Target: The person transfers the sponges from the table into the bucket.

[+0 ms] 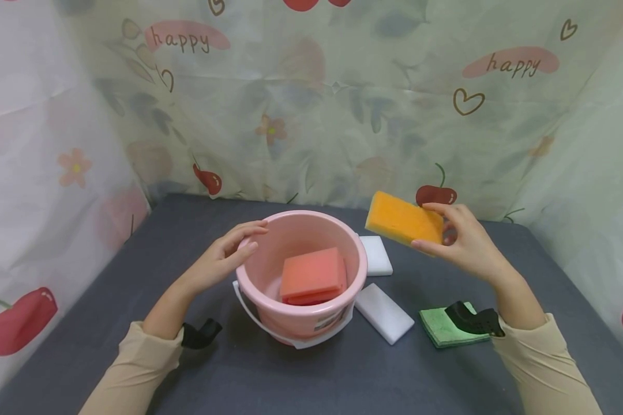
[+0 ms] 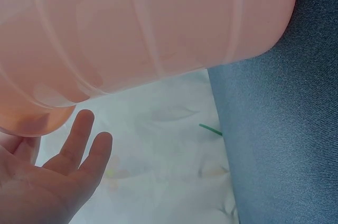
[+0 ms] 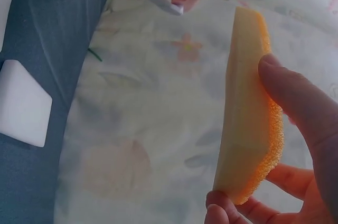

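My right hand (image 1: pixel 464 242) pinches an orange sponge (image 1: pixel 402 219) above the table, to the right of a pink bucket (image 1: pixel 303 320). In the right wrist view the sponge (image 3: pixel 245 113) shows a pale side and a rough orange side, with the thumb on the orange one. My left hand (image 1: pixel 223 259) rests at the bucket's left rim, fingers fairly straight and reaching over it. From the left wrist, the spread fingers of that hand (image 2: pixel 58 176) appear just beside the rim. Inside the bucket lies a folded-looking coral-red sponge or cloth (image 1: pixel 311 274).
Two white foam blocks, one behind (image 1: pixel 376 256) and one in front (image 1: pixel 384 314), lie right of the bucket. A green cloth or pad (image 1: pixel 446 328) lies farther right, partly behind the black wrist mount (image 1: pixel 472 320). Patterned curtains (image 1: pixel 337 115) border the dark table (image 1: pixel 332 383).
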The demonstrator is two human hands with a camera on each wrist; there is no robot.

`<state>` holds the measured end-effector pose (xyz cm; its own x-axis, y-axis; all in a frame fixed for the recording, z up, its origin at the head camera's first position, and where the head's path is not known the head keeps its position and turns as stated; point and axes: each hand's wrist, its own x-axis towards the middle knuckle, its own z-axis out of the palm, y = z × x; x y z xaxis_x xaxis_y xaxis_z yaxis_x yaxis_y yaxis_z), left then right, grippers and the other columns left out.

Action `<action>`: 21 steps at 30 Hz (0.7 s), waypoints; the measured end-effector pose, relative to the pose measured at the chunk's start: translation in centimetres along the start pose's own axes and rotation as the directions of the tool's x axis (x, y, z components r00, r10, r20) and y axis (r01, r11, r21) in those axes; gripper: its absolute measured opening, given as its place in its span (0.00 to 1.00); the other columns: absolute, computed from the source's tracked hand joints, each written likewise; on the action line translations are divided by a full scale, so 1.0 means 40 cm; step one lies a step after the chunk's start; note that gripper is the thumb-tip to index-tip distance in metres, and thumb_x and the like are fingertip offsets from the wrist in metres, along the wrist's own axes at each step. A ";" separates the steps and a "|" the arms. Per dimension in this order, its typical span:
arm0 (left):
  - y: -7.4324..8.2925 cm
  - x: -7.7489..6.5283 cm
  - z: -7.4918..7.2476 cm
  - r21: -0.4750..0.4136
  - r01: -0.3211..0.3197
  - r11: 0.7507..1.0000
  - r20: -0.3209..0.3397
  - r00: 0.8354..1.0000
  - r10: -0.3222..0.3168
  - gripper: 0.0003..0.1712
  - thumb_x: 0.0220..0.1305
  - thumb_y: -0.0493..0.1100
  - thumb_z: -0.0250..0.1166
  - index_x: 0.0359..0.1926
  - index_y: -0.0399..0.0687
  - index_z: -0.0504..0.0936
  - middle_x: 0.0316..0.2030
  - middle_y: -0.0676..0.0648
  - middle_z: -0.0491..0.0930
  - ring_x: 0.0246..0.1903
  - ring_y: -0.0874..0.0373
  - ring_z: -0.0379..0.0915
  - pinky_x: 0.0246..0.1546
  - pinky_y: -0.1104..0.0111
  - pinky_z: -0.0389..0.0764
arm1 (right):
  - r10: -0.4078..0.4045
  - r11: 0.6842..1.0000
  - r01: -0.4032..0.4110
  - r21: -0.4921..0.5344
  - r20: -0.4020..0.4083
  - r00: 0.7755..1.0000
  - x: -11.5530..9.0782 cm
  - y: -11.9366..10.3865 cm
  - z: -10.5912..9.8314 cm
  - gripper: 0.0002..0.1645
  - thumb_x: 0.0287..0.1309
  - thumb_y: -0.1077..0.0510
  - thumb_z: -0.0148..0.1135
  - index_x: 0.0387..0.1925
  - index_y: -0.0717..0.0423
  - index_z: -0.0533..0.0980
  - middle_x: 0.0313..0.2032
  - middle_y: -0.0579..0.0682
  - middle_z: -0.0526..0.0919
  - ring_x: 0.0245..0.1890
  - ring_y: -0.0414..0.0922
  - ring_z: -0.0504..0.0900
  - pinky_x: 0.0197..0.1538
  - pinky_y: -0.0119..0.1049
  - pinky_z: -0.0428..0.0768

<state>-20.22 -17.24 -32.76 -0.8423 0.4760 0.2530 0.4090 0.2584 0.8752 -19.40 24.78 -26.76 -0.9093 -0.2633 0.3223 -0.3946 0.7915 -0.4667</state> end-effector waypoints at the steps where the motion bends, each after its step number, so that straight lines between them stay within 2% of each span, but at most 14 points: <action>1: 0.000 0.000 0.000 0.000 -0.002 1.000 0.000 1.000 0.002 0.23 0.69 0.42 0.51 0.63 0.40 0.66 0.69 0.45 0.58 0.70 0.49 0.50 0.54 0.83 0.67 | -0.008 1.000 0.008 0.001 -0.007 1.000 0.001 -0.005 0.000 0.39 0.48 0.51 0.70 0.62 0.56 0.66 0.48 0.60 0.68 0.38 0.46 0.67 0.34 0.24 0.71; 9: 0.001 -0.001 0.000 0.010 0.006 1.000 0.000 1.000 -0.006 0.23 0.69 0.42 0.51 0.63 0.41 0.66 0.69 0.46 0.58 0.70 0.49 0.50 0.54 0.82 0.67 | -0.073 0.997 0.074 0.025 -0.039 0.997 0.005 -0.041 0.000 0.39 0.47 0.53 0.71 0.61 0.57 0.68 0.48 0.59 0.69 0.38 0.45 0.68 0.35 0.20 0.73; 16: 0.000 0.000 0.000 0.009 0.010 1.000 0.003 1.000 -0.010 0.23 0.69 0.42 0.51 0.63 0.41 0.66 0.69 0.46 0.58 0.70 0.49 0.50 0.55 0.81 0.67 | -0.110 0.993 0.112 0.029 -0.057 0.992 0.006 -0.062 0.004 0.37 0.46 0.53 0.72 0.59 0.55 0.69 0.51 0.58 0.71 0.36 0.46 0.73 0.37 0.25 0.76; 21: -0.001 0.000 0.000 0.014 0.007 1.000 0.001 1.000 -0.007 0.23 0.69 0.43 0.51 0.63 0.42 0.67 0.69 0.46 0.58 0.70 0.49 0.50 0.55 0.81 0.67 | -0.143 0.989 0.145 0.033 -0.063 0.988 0.006 -0.079 0.007 0.37 0.46 0.55 0.72 0.59 0.55 0.69 0.51 0.57 0.71 0.36 0.45 0.73 0.37 0.25 0.75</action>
<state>-20.23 -17.25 -32.78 -0.8450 0.4746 0.2463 0.4076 0.2735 0.8713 -18.40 22.06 -25.45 -0.8333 -0.3383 0.4373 -0.5266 0.7265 -0.4415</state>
